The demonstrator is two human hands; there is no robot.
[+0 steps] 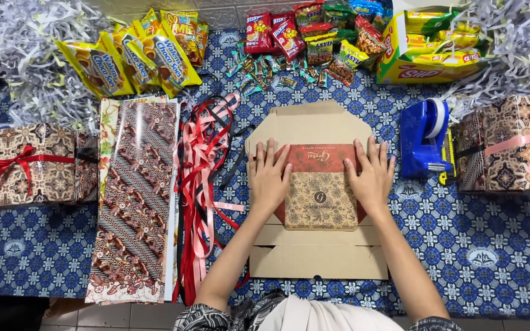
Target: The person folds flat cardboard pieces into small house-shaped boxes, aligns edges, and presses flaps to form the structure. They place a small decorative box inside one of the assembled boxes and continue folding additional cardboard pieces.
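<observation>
Two bare hands lie flat on a red and tan patterned box (320,193) at the middle of the blue patterned cloth (492,245). That box rests on a sheet of flattened brown cardboard (317,260), whose near flap reaches toward the cloth's near edge. The left hand (269,178) presses on the box's left side, fingers straight and a little apart, gripping nothing. The right hand (371,176) presses on the right side in the same way, fingers spread and flat.

Just left of the cardboard lies a tangle of red, pink and black ribbons (202,184), and beyond that a stack of batik wrapping paper (136,196). Near the left edge sits a wrapped box tied with a red ribbon (38,164). On the right, a blue tape dispenser (423,140) stands just beside a wrapped box with a pink ribbon (510,144).

Along the far edge lie yellow snack packets (136,52), red and green snack packets (314,34), small wrapped sweets (265,70) and a yellow carton (427,46). Shredded white paper (26,55) fills both far corners.
</observation>
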